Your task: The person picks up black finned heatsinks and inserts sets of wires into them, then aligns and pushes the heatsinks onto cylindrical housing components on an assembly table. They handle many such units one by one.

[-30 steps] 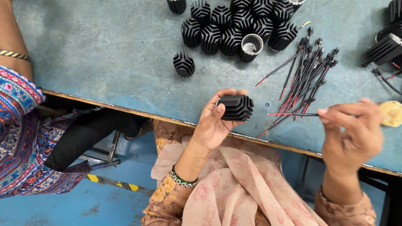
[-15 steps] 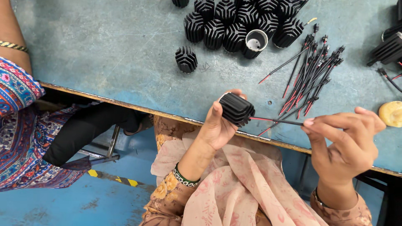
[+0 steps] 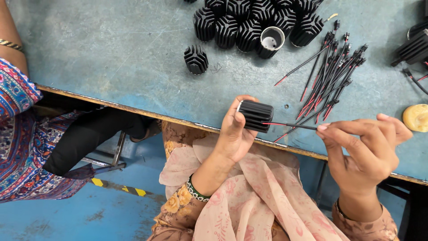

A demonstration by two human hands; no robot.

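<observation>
Our left hand point(image 3: 234, 134) grips a black finned cylinder point(image 3: 256, 116) over the blue table's point(image 3: 111, 58) near edge, while our right hand point(image 3: 363, 149) pinches a thin black, red-tipped wire point(image 3: 290, 125), its tip touching the cylinder's end. Half a second ago the tip was just short of it; no labels show.

No packages, labels, signs or screens appear anywhere in this view, neither on the bench nor around it.
</observation>
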